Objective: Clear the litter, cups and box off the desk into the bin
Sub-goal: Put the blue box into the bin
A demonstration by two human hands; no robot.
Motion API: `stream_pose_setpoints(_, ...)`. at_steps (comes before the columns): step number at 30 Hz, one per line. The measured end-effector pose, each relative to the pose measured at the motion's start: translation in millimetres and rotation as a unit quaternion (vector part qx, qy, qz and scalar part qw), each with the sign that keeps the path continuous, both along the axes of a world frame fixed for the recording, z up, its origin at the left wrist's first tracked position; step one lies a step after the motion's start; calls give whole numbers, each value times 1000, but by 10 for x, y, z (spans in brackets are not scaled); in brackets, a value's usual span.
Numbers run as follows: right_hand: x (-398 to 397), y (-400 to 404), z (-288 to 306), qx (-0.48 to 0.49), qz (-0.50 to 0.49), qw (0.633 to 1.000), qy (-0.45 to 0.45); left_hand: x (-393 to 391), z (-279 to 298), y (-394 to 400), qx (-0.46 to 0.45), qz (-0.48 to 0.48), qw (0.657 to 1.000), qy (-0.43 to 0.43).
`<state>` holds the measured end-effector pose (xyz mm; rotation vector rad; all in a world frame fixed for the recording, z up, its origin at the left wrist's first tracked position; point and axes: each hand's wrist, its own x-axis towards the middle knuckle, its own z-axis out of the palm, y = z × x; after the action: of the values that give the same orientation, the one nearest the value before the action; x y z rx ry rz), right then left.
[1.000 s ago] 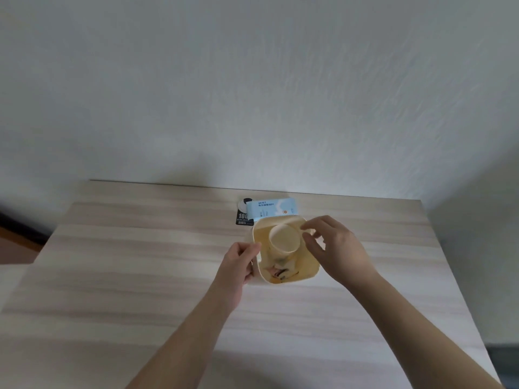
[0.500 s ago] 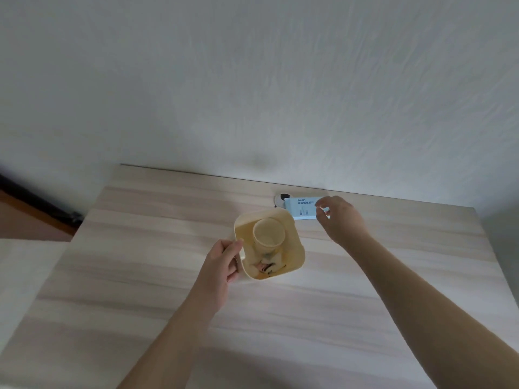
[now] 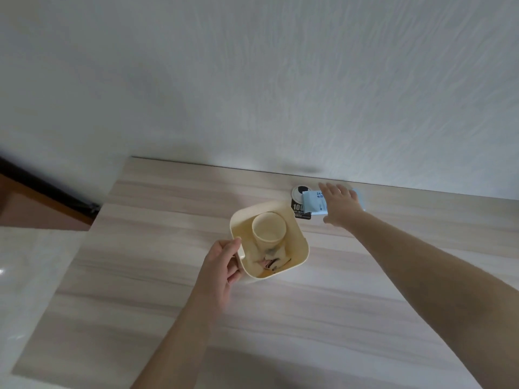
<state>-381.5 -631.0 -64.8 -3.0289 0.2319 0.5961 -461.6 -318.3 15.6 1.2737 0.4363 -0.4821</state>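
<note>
A cream square bin (image 3: 304,249) stands on the wooden desk (image 3: 146,276). Inside it a cream paper cup (image 3: 269,227) stands upright above some crumpled litter (image 3: 270,263). My left hand (image 3: 222,262) grips the bin's left rim, thumb over the edge. Behind the bin, near the wall, a light blue box (image 3: 314,204) lies partly on a black and white packet (image 3: 298,200). My right hand (image 3: 338,206) reaches over the box, with stretched fingers lying on its right part and the thumb spread at the near side.
A white wall rises right behind the desk's far edge. A pale glossy surface (image 3: 31,276) adjoins the desk on the left, with brown floor and a black skirting strip (image 3: 47,189) beyond it.
My right hand left the cup in the bin and moved back to the blue box, where it now lies. The left hand kept its hold on the bin's rim. The view shifted left.
</note>
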Motion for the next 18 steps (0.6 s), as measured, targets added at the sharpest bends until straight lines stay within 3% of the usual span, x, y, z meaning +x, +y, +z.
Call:
stream_pose_setpoints(10, -166, -88, -179, -36, 11, 999, 9, -65, -111, 0, -15, 5, 1000, -13)
stream_pose_setpoints(13, -345, -58, -58, -3, -3, 1000, -2, -89, -110, -14, -17, 8, 1000, -10)
stream_pose_setpoints(18, -851, 60, 419, 110, -67, 985, -114, -149, -49, -140, -3, -8, 1000, 14)
